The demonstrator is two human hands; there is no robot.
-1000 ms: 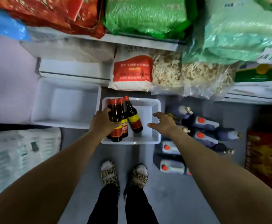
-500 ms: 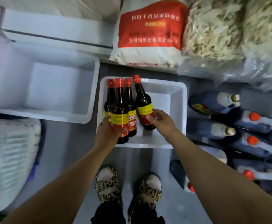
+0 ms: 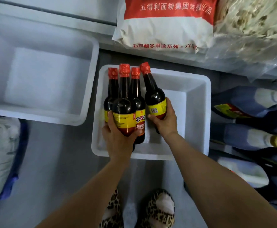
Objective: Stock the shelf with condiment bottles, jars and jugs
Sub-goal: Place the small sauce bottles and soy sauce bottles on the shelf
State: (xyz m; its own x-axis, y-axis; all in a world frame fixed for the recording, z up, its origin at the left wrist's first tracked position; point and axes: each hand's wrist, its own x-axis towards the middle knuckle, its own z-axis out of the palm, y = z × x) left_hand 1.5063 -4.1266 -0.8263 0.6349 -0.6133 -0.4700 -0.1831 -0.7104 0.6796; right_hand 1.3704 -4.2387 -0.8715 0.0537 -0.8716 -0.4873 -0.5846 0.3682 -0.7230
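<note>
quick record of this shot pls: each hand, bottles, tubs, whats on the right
left hand: grips front bottle of a cluster of three
right hand: grip on tilted fourth bottle
bottles: dark, red caps, yellow labels
small tub: white, holds all four bottles
big tub: white, to its left
right side: blue jugs lying down

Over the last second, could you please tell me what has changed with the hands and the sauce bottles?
The right hand, open and reaching a second ago, has closed round the tilted bottle on the right. The head camera has come closer. The left hand still grips the front bottle of the cluster of three, and all four remain in the white tub.
</note>
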